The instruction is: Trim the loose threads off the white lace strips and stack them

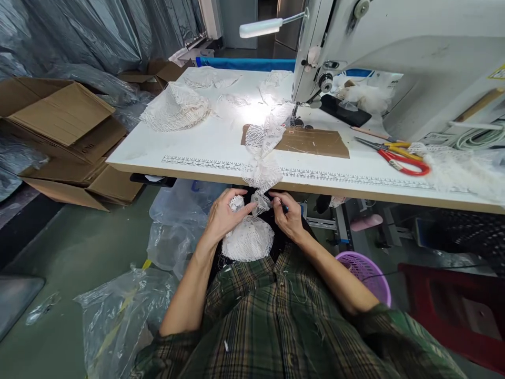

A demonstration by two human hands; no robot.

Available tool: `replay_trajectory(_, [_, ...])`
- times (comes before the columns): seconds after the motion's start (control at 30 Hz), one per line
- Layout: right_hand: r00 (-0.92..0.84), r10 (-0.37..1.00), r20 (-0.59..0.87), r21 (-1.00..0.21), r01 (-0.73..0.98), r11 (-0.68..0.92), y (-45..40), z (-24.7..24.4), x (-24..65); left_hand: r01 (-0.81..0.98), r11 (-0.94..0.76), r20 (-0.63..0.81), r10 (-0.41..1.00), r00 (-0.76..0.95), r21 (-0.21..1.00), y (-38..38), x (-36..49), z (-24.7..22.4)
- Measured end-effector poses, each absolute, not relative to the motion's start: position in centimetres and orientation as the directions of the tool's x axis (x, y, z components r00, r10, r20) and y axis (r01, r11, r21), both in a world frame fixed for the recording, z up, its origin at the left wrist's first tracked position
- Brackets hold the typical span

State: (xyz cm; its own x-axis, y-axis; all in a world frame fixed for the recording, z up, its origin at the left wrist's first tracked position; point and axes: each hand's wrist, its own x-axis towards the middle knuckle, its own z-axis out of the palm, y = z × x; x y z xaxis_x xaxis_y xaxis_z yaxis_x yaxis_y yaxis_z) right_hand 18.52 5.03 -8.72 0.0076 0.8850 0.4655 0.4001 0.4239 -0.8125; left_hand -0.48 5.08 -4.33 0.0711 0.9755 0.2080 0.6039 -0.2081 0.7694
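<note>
White lace (263, 171) runs from under the sewing machine's needle, over the table's front edge and down to my lap, where it bunches up. My left hand (226, 218) is closed around part of the lace, its thumb pointing towards the middle of the strip. On the other side of the strip, my right hand (288, 215) has its fingers curled around a small dark tool, close to the lace. Only a bit of that tool shows. More lace (248, 239) lies on my lap below both hands.
The sewing machine (394, 52) stands at the right on the white table (145, 145). Red-handled scissors (406, 160) lie right of a brown card (315, 143). A lace pile (177, 108) is at the left. Cardboard boxes (59, 116) and a purple basket (371, 276) flank the table.
</note>
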Motion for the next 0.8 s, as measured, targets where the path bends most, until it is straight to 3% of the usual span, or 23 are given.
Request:
replay_trajectory(0.1, [0.019, 0.854, 0.52, -0.788, 0.398, 0.47, 4.1, -8.4, 18.4, 0.567, -0.255, 0.179, 0.966, 0.187, 0.783, 6.7, -0.2, -5.6])
replay_trajectory(0.23, [-0.017, 0.899, 0.437, -0.826, 0.388, 0.409, 4.3, -8.0, 18.2, 0.458, -0.302, 0.185, 0.941, 0.283, 0.836, 7.1, 0.2, -6.6])
replay_trajectory(0.43, [-0.184, 0.919, 0.348, -0.904, 0.193, 0.381, 3.0, -6.6, 18.2, 0.373, -0.309, 0.219, 0.939, 0.264, 0.875, 6.2, -1.3, -4.9])
replay_trajectory(0.57, [-0.253, 0.91, 0.329, -0.91, 0.172, 0.377, 2.0, -5.7, 18.3, 0.258, -0.269, 0.159, 0.912, 0.377, 0.928, 6.5, -1.1, -3.7])
replay_trajectory(0.8, [-0.237, 0.929, 0.284, -0.911, 0.234, 0.339, 3.1, -5.2, 19.3, 0.124, -0.1, 0.064, 0.962, 0.264, 0.987, 6.4, 0.5, -3.5])
